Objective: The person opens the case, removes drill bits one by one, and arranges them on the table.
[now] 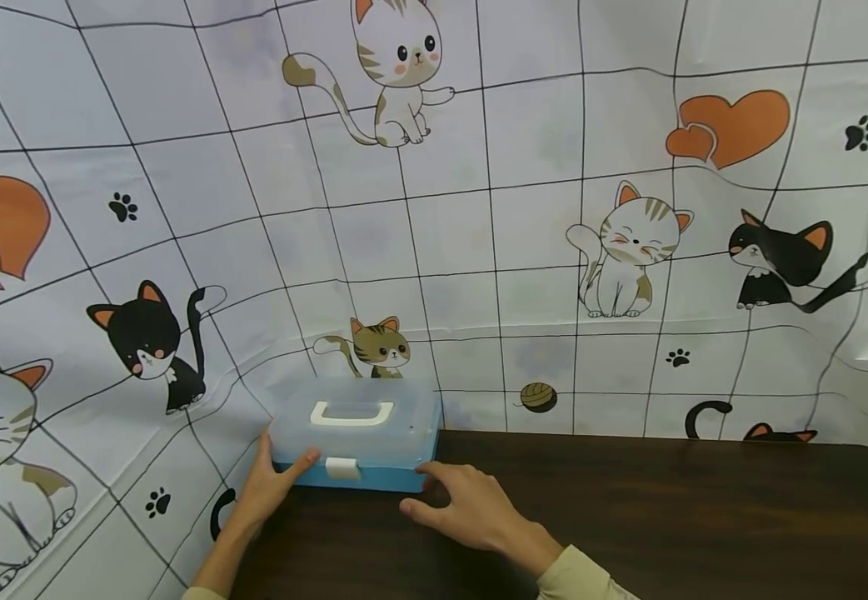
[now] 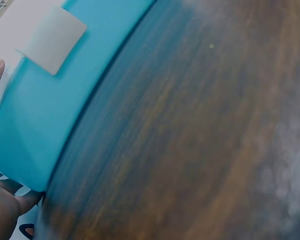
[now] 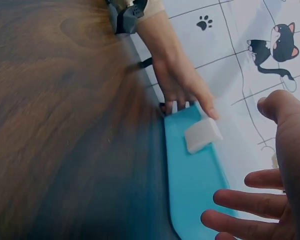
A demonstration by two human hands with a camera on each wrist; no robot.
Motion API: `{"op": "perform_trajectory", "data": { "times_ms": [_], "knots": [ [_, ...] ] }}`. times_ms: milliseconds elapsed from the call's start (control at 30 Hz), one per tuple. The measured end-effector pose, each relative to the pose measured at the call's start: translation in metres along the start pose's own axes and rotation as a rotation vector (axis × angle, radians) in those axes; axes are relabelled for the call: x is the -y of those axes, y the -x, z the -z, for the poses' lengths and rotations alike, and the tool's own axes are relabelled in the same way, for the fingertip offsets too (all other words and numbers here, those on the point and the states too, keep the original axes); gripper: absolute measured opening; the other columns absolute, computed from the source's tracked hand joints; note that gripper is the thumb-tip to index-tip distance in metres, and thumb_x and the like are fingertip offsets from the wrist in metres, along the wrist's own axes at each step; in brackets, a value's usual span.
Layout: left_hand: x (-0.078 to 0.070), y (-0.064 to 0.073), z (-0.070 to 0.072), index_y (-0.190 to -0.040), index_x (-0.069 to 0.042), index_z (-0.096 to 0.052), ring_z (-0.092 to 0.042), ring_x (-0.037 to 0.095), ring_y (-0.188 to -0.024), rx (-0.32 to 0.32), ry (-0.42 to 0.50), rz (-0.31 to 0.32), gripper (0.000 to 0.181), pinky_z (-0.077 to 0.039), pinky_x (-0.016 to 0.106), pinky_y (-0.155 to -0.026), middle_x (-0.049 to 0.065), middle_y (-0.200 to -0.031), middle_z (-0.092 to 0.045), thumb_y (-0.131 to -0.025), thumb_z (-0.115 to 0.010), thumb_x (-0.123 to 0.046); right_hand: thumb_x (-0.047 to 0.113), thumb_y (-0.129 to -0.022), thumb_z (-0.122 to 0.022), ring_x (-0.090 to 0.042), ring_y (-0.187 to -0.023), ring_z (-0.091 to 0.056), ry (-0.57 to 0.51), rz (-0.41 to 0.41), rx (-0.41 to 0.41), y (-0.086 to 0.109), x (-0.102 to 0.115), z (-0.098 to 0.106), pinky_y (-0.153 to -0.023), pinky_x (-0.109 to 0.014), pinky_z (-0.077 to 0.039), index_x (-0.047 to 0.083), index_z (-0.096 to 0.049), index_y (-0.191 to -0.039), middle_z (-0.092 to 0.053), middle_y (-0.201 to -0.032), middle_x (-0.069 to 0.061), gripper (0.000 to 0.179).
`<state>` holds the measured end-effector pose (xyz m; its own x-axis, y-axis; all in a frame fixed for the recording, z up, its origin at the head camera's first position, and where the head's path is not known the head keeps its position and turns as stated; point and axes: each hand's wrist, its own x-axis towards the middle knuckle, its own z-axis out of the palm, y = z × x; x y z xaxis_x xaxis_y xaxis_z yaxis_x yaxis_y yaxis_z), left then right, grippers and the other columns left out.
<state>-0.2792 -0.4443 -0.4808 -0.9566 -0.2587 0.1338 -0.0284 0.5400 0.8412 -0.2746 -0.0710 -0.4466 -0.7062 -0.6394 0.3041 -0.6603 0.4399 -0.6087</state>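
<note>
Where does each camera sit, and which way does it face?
Head: on the head, facing forward and down at the box; left hand, right hand and sleeves show.
Left wrist: worn there, facing box and table; left hand partly shows.
Right wrist: worn there, facing box and table; both hands show.
Both wrist views share the white latch.

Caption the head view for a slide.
Left hand gripping a blue box, right hand at its right front corner, on a dark table before a cat-print backdrop.
</note>
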Motion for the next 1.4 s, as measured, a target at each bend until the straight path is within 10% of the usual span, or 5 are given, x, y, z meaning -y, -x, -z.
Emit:
{"op": "perform_trajectory", "data": {
  "times_ms": [300,800,1400],
  "knots": [
    [-0.002,0.001,-0.001,-0.163,-0.020,0.011,-0.004,0.046,-0.150,0.005,0.001,0.015,0.117,-0.008,0.070,-0.114,0.023,-0.167,0.003,-0.090,-0.072,-0.058,0.063,-0.097,-0.059,-0.005,-0.087,-0.067,-0.184,-0.049,0.029,-0.016,0.006,-0.019,-0.072,-0.031,-0.056,0.012,-0.066,-0.134,-0.071,-0.105,0.010,0.063],
    [0.005,0.002,-0.005,-0.164,-0.022,-0.004,-0.025,0.040,-0.144,-0.023,0.078,-0.138,0.107,-0.016,0.069,-0.113,0.016,-0.160,-0.022,-0.091,-0.078,-0.045,0.054,-0.099,-0.061,-0.020,-0.082,-0.070,-0.457,-0.162,0.036,-0.044,0.018,-0.052,-0.070,-0.035,-0.055,0.011,-0.075,-0.114,-0.073,-0.097,0.000,0.047],
    [-0.001,0.005,-0.005,-0.163,-0.026,-0.007,-0.033,0.036,-0.139,-0.032,0.104,-0.116,0.105,-0.024,0.063,-0.112,0.014,-0.157,-0.029,-0.090,-0.078,-0.047,0.057,-0.100,-0.056,-0.031,-0.079,-0.075,-0.939,-0.451,-0.023,-0.064,0.020,-0.087,-0.064,-0.034,-0.060,-0.014,-0.063,-0.118,-0.073,-0.099,-0.022,0.074]
  ]
}}
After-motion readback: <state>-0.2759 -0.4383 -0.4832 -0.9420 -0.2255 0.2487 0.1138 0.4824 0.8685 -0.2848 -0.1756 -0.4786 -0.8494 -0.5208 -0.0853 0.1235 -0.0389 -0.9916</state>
